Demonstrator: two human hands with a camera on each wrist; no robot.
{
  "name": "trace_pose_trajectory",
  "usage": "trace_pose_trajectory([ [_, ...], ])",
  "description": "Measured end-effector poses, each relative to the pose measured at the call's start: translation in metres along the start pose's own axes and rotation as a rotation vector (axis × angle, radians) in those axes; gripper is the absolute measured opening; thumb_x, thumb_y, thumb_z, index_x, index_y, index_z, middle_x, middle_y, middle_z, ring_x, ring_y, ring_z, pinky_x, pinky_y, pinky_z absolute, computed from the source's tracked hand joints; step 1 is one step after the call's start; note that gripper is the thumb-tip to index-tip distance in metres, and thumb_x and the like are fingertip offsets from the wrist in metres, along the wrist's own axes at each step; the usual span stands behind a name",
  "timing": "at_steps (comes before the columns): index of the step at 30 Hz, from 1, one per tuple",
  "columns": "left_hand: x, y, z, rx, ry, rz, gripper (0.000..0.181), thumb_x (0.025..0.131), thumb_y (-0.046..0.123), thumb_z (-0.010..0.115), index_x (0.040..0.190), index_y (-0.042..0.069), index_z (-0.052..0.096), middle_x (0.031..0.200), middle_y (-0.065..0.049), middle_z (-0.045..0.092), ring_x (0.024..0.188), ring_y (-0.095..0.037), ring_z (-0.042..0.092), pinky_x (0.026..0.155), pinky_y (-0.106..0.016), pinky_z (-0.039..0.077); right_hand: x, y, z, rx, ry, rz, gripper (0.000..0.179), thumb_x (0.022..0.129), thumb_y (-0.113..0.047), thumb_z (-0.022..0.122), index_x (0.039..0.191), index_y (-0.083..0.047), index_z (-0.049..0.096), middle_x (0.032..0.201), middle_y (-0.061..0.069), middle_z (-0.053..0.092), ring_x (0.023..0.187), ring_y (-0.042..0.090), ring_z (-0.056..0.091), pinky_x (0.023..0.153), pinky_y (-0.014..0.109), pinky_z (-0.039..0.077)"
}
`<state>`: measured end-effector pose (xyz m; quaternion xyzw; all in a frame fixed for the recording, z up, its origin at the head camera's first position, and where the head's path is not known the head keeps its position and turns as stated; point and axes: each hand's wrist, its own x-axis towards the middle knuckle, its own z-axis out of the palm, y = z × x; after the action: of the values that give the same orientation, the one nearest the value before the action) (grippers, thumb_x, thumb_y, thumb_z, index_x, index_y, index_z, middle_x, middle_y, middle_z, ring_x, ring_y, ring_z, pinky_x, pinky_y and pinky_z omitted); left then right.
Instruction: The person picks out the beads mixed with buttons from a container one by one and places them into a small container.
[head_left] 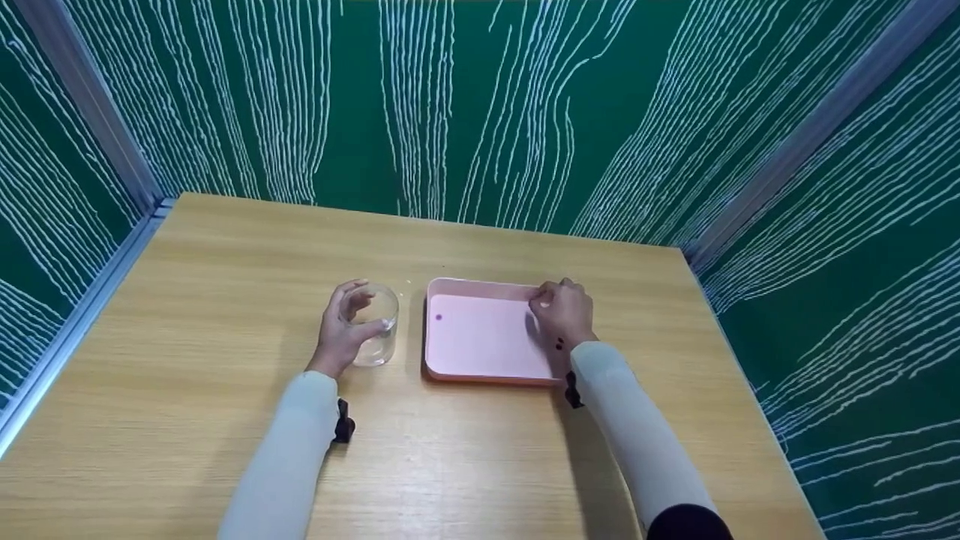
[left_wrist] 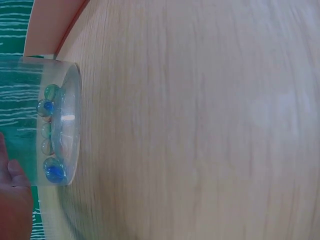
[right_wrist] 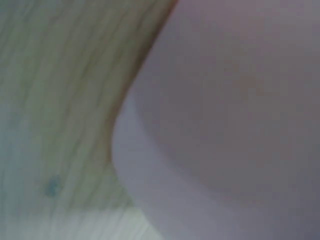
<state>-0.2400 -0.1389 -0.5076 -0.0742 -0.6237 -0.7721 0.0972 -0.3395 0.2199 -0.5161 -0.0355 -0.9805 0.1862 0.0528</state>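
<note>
My left hand (head_left: 341,330) grips a clear, see-through cup (head_left: 384,349) from its left side, thumb in front and fingers behind. The cup stands upright on the table, left of a pink rectangular tray (head_left: 480,337). Several glass marbles (left_wrist: 47,131), some green and some blue, lie at the cup's bottom in the left wrist view. My right hand (head_left: 566,311) is at the tray's far right corner with its fingers curled down inside the rim. Whether anything sits between those fingertips is hidden. A small round purple spot (head_left: 439,317) shows near the tray's left wall.
Both hands work over a wooden table (head_left: 315,232). Green walls with white wavy lines (head_left: 360,112) rise behind it and at both sides. Metal posts (head_left: 795,142) stand at the corners. The right wrist view is blurred and shows the tray's rounded corner (right_wrist: 130,150) up close.
</note>
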Motion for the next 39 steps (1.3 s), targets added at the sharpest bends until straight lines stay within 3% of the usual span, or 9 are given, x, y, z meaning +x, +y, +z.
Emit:
trace_pose_trajectory([
  [8, -0.001, 0.002, 0.001, 0.008, 0.014, 0.013, 0.065, 0.063, -0.01, 0.068, 0.121, -0.002, 0.038, 0.115, -0.027, 0.048, 0.107, -0.029, 0.043, 0.101, -0.05, 0.023, 0.0, -0.001, 0.007, -0.059, 0.01, -0.024, 0.014, 0.074, -0.034, 0.065, 0.086, -0.026, 0.065, 0.085, -0.004, 0.049, 0.086, 0.021, 0.042, 0.085, 0.044, 0.03],
  [15, -0.002, 0.005, 0.001, 0.022, 0.001, -0.009, 0.066, 0.064, -0.006, 0.069, 0.122, 0.0, 0.037, 0.118, -0.025, 0.047, 0.113, -0.039, 0.037, 0.101, -0.052, 0.02, 0.0, -0.001, 0.011, -0.107, 0.039, -0.036, 0.013, 0.073, -0.03, 0.066, 0.086, -0.026, 0.066, 0.082, -0.005, 0.051, 0.084, 0.02, 0.043, 0.078, 0.042, 0.029],
  [32, -0.002, 0.005, 0.001, 0.036, 0.027, -0.041, 0.067, 0.064, -0.006, 0.07, 0.123, 0.002, 0.038, 0.118, -0.023, 0.048, 0.114, -0.036, 0.039, 0.102, -0.051, 0.02, 0.003, 0.004, 0.015, -0.113, 0.057, -0.08, 0.013, 0.073, -0.028, 0.065, 0.085, -0.028, 0.068, 0.082, -0.004, 0.05, 0.083, 0.021, 0.043, 0.075, 0.041, 0.029],
  [39, 0.002, -0.004, -0.002, 0.004, 0.03, -0.047, 0.066, 0.063, -0.006, 0.071, 0.12, 0.007, 0.041, 0.117, -0.02, 0.05, 0.113, -0.033, 0.041, 0.102, -0.051, 0.023, 0.003, 0.004, 0.016, -0.152, 0.063, -0.092, 0.012, 0.075, -0.027, 0.064, 0.086, -0.028, 0.068, 0.082, -0.003, 0.05, 0.082, 0.021, 0.043, 0.073, 0.042, 0.029],
])
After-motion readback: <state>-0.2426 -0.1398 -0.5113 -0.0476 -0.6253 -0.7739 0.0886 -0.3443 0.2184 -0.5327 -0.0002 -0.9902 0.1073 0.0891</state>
